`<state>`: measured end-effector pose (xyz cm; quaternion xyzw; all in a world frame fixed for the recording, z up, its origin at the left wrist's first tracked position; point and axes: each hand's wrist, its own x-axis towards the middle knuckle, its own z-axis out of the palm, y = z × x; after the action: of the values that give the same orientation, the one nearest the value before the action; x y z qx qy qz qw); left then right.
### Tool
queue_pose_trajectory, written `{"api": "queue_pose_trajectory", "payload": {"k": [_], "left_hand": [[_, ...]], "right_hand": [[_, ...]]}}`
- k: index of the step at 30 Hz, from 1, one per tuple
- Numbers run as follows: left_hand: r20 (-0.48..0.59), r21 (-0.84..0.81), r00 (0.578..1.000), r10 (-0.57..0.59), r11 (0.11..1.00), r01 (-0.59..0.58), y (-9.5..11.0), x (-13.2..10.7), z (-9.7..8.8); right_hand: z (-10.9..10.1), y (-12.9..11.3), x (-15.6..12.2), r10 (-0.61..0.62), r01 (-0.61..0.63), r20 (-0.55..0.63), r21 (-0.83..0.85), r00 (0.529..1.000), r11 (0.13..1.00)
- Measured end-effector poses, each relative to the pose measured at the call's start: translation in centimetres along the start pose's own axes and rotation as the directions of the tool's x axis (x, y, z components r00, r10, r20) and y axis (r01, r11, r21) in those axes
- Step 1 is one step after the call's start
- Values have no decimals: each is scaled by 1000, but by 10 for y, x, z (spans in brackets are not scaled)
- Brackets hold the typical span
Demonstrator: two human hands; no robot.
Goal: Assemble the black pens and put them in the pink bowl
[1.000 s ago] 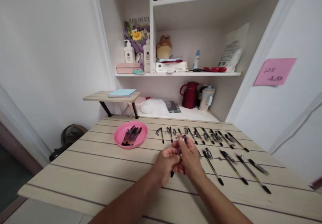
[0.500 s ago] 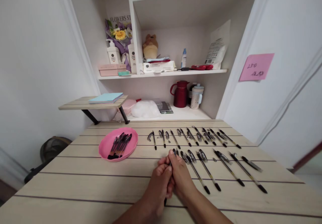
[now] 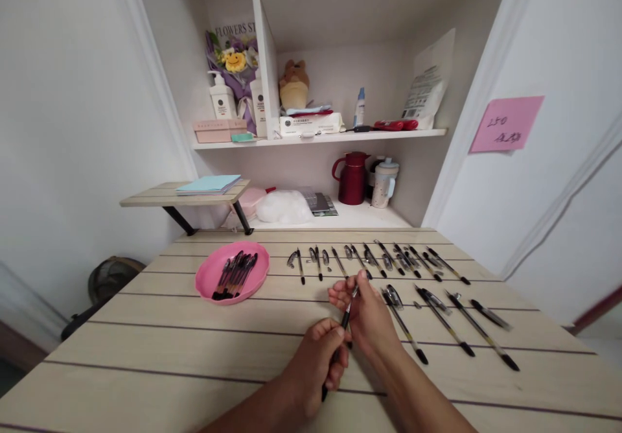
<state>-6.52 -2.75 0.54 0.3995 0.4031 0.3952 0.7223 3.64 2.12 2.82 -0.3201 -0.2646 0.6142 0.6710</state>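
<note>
Above the table (image 3: 146, 355), both hands (image 3: 315, 360) (image 3: 373, 319), now drawn farther apart, grip a pen (image 3: 346, 318).

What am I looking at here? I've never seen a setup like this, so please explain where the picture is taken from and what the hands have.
There is no machine here: these are a person's two bare hands. The view comes from one camera worn on that person's head, looking forward and down over a wooden table.

The left hand holds a pen that slants up toward the right hand. The right hand's thumb is at the pen's upper end; whether it pinches it is hard to tell.

On the table, a pink dish holds a bunch of pens. To its right lie more pens and small loose parts. Shelves with household things stand behind.
</note>
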Motion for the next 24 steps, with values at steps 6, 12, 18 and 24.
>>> {"api": "queue_pose_trajectory", "payload": {"k": [6,12,18,24], "left_hand": [[-36,-17,999,24,1000,-25,8,2,-6],[-248,-79,965,85,991,-107,10,12,-16],[-370,-113,924,94,983,-145,12,20,-24],[-396,-125,910,127,974,-190,13,21,-27]], "right_hand": [[-11,-3,12,-74,73,-49,-39,996,997],[-24,-9,31,-130,44,-126,-530,984,847],[-29,1,38,-131,81,22,-879,991,469],[-9,19,21,-99,183,202,-967,974,-177]]}}
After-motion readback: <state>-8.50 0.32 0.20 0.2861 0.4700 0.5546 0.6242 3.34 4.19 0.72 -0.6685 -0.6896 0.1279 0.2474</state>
